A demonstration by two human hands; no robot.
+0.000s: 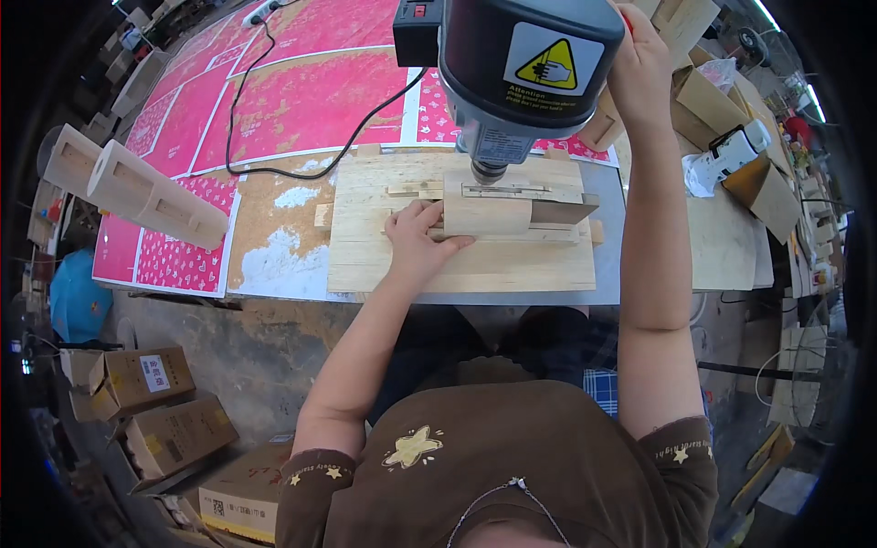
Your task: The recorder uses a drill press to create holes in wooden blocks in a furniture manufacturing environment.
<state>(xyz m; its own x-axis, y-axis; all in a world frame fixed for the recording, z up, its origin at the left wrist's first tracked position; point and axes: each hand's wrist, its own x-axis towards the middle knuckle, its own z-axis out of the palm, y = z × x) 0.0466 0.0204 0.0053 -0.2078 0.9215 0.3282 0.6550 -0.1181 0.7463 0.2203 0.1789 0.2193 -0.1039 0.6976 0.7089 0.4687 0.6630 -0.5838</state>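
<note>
A black bench drill press (521, 100) stands over the work, its chuck (489, 172) pointing down at a light wooden block (484, 217). This block lies in a wooden jig (384, 265) made of a flat board with strips fixed on it. My left hand (420, 242) grips the block's left end, the thumb along its near side and the fingers partly hidden behind the edge. Up at the right of the machine, my right hand (639, 59) is closed round a handle, of which only a bit of red shows. Whether the drill bit touches the wood, I cannot tell.
Hollow wooden cylinders (155, 196) with slots stand at the table's left. A black cable (274, 171) runs over the pink patterned table cover (320, 100). Sawdust (274, 260) lies left of the jig. Cardboard boxes (178, 434) sit on the floor; a white bottle (731, 155) is at the right.
</note>
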